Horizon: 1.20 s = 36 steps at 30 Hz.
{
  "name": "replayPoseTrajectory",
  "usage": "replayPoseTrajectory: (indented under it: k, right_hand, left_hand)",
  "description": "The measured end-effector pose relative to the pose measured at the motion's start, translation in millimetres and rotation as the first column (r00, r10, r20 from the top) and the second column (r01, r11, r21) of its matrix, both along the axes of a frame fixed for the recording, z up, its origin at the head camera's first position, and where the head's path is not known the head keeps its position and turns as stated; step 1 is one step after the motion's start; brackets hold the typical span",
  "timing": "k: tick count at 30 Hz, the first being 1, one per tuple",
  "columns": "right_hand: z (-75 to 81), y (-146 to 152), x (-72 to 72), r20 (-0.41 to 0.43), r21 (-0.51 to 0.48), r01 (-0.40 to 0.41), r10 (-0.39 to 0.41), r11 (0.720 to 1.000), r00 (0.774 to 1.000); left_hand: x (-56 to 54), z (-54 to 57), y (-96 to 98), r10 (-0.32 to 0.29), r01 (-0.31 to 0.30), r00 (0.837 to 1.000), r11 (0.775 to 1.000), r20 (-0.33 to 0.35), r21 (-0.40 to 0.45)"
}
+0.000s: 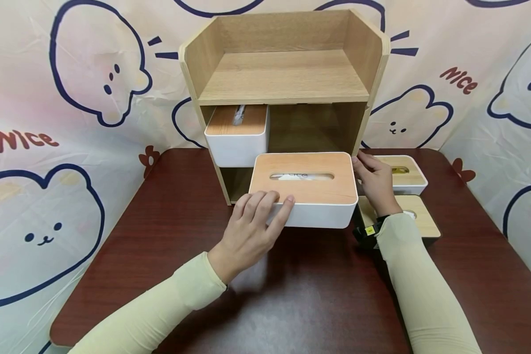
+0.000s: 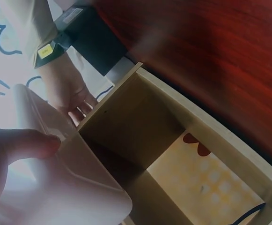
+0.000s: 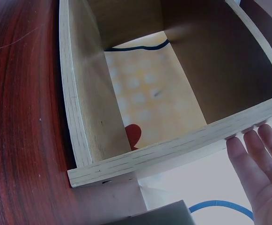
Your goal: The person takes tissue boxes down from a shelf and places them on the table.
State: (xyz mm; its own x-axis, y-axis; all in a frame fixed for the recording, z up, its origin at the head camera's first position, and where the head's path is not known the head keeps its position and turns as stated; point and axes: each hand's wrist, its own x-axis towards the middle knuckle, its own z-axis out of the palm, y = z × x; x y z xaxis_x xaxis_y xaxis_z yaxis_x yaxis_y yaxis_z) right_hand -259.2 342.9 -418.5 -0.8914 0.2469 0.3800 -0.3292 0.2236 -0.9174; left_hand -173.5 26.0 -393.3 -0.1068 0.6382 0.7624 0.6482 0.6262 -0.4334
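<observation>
My left hand (image 1: 250, 228) grips the front left of a white tissue box (image 1: 323, 215) with a wood-look lid. In the left wrist view, the thumb (image 2: 33, 143) lies along the box's white side. The box is in front of the wooden shelf unit (image 1: 287, 78), covering part of its lower opening; whether its back rests on the shelf is hidden. My right hand (image 1: 377, 183) touches the outer face of the unit's right side panel. In the right wrist view, its straight fingers (image 3: 255, 152) meet that panel near the edge.
A smaller white tissue box (image 1: 236, 147) stands in the middle level at left, jutting forward. To the right of the unit, a white box (image 1: 411, 189) and a black box (image 1: 425, 221) with pale lids stand on the dark red table (image 1: 318, 295). Printed cloth (image 1: 26, 108) hangs behind.
</observation>
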Motion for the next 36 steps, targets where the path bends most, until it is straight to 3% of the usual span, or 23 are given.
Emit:
replayPoseTrajectory:
  k: [18, 36]
  right_hand:
    - [-1.3, 1.6, 0.4, 0.052, 0.075, 0.041, -0.045, 0.996, 0.998]
    - [1.3, 0.2, 3.1, 0.065, 0.074, 0.032, -0.037, 0.997, 0.997]
  left_hand:
    - [1.7, -19.5, -3.6, -0.047, 0.049, 0.998, 0.998, 0.053, -0.032]
    - [3.6, -38.2, -5.9, -0.034, 0.038, 0.998, 0.998, 0.057, -0.057]
